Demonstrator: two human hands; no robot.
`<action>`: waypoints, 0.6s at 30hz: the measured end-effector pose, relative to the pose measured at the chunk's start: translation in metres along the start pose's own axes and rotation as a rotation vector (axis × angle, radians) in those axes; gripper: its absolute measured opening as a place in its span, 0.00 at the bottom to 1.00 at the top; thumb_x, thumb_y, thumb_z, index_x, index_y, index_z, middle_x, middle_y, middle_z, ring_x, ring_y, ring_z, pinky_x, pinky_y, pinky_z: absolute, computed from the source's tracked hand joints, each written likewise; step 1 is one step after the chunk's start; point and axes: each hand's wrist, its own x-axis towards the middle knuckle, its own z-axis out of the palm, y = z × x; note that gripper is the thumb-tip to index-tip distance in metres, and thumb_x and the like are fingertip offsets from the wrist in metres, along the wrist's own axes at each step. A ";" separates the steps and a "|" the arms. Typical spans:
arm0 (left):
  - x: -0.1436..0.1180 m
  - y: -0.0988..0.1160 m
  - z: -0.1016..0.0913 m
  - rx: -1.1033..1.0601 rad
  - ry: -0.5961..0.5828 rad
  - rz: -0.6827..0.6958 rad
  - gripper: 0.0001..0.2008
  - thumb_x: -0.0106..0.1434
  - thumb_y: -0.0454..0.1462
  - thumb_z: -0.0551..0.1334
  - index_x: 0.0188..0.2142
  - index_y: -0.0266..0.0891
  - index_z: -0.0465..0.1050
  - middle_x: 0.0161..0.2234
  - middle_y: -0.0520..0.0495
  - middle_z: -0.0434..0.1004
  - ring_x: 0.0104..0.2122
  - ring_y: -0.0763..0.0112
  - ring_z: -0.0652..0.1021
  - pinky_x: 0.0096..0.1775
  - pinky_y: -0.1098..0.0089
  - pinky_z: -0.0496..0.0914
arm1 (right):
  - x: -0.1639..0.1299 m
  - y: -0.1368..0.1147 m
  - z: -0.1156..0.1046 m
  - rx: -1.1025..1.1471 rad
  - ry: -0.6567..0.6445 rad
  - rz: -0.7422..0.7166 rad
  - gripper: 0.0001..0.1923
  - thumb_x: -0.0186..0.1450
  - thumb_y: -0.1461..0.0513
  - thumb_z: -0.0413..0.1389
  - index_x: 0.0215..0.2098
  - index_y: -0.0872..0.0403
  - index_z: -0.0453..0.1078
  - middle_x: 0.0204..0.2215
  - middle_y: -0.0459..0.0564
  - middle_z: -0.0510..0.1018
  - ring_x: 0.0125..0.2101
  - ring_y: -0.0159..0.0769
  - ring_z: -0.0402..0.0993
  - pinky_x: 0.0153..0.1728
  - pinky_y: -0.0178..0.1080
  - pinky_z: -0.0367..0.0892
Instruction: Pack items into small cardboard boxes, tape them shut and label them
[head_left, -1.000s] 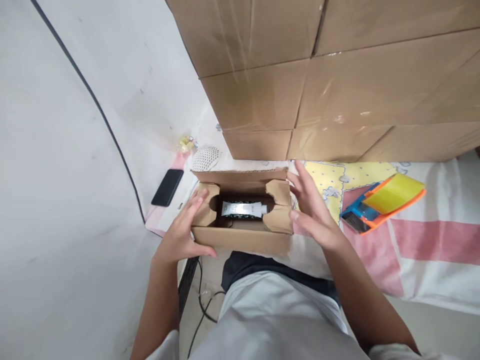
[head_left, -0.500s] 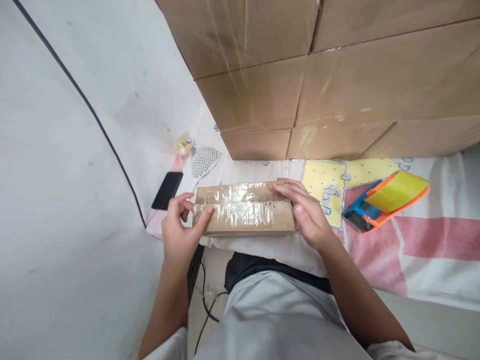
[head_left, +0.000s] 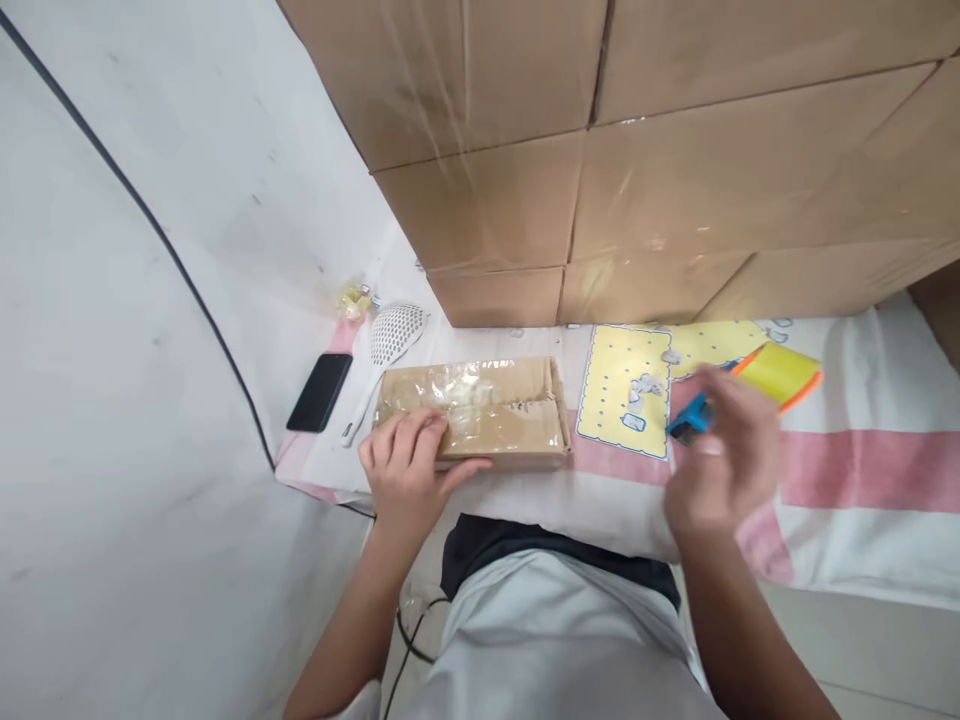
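left hand [head_left: 409, 470] on unlabelled box [head_left: 480, 410], right hand [head_left: 724, 465]

No text, label, brand or number can be read anywhere. The small tape-covered brown cardboard box [head_left: 480, 410] shows none. The stacked large brown cartons [head_left: 600, 150] are plain too.

A plain white wall [head_left: 150, 250] crossed by a thin black cable [head_left: 142, 210] fills the left; stacked brown cardboard cartons [head_left: 675, 150] fill the upper right.
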 end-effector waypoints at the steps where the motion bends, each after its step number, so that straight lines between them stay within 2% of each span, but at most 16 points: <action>1: 0.003 -0.005 0.005 -0.006 0.014 0.003 0.28 0.62 0.58 0.67 0.49 0.39 0.75 0.46 0.37 0.83 0.47 0.52 0.76 0.50 0.57 0.61 | 0.002 0.009 -0.014 -0.061 0.198 -0.006 0.19 0.67 0.53 0.58 0.56 0.42 0.76 0.54 0.52 0.78 0.58 0.56 0.72 0.59 0.65 0.65; 2: 0.007 -0.010 0.010 -0.018 0.017 0.012 0.28 0.63 0.57 0.66 0.51 0.39 0.75 0.48 0.36 0.82 0.48 0.51 0.76 0.51 0.56 0.60 | 0.004 0.021 -0.028 -0.091 0.353 0.022 0.18 0.64 0.54 0.61 0.52 0.41 0.77 0.52 0.51 0.78 0.57 0.56 0.73 0.57 0.64 0.67; 3: 0.011 -0.014 0.015 -0.032 0.010 0.027 0.27 0.64 0.56 0.66 0.53 0.39 0.74 0.50 0.37 0.82 0.49 0.51 0.76 0.52 0.56 0.59 | 0.007 0.034 -0.043 -0.086 0.451 0.095 0.16 0.62 0.55 0.62 0.49 0.39 0.78 0.51 0.50 0.78 0.56 0.55 0.73 0.56 0.63 0.68; 5: 0.019 -0.020 0.023 -0.068 -0.025 0.063 0.24 0.67 0.53 0.65 0.55 0.43 0.75 0.51 0.40 0.82 0.50 0.53 0.76 0.53 0.56 0.57 | 0.014 0.060 -0.071 0.086 0.512 0.367 0.12 0.59 0.57 0.62 0.41 0.38 0.78 0.44 0.51 0.79 0.50 0.54 0.78 0.52 0.62 0.69; 7: 0.027 -0.023 0.028 -0.112 -0.082 0.079 0.20 0.67 0.51 0.65 0.53 0.46 0.77 0.50 0.43 0.83 0.50 0.55 0.77 0.53 0.56 0.56 | 0.020 0.081 -0.089 0.216 0.420 0.643 0.04 0.58 0.55 0.60 0.32 0.40 0.76 0.36 0.53 0.78 0.43 0.54 0.80 0.49 0.62 0.70; 9: 0.032 -0.024 0.029 -0.145 -0.116 0.070 0.19 0.67 0.51 0.65 0.52 0.46 0.77 0.49 0.45 0.83 0.49 0.57 0.77 0.53 0.56 0.56 | 0.025 0.092 -0.096 0.217 0.259 0.764 0.07 0.60 0.51 0.58 0.29 0.42 0.75 0.34 0.56 0.78 0.41 0.54 0.80 0.47 0.60 0.71; 13: 0.033 -0.024 0.026 -0.129 -0.125 0.072 0.23 0.66 0.52 0.66 0.56 0.46 0.75 0.52 0.43 0.81 0.52 0.54 0.76 0.55 0.55 0.56 | 0.033 0.086 -0.091 0.002 -0.043 0.734 0.16 0.66 0.48 0.56 0.30 0.47 0.77 0.33 0.58 0.79 0.38 0.49 0.78 0.42 0.53 0.70; 15: 0.029 -0.021 0.024 -0.137 -0.078 0.089 0.26 0.65 0.51 0.67 0.59 0.45 0.73 0.55 0.39 0.79 0.55 0.51 0.75 0.58 0.53 0.57 | 0.036 0.082 -0.085 -0.151 -0.096 0.685 0.18 0.66 0.47 0.57 0.26 0.49 0.74 0.29 0.55 0.77 0.32 0.43 0.75 0.34 0.47 0.68; 18: 0.018 -0.003 0.022 -0.224 0.125 0.108 0.24 0.64 0.47 0.70 0.56 0.43 0.73 0.51 0.38 0.79 0.52 0.52 0.77 0.59 0.52 0.61 | 0.036 0.079 -0.075 -0.232 -0.102 0.621 0.22 0.67 0.45 0.57 0.23 0.50 0.67 0.23 0.48 0.70 0.25 0.36 0.66 0.25 0.40 0.61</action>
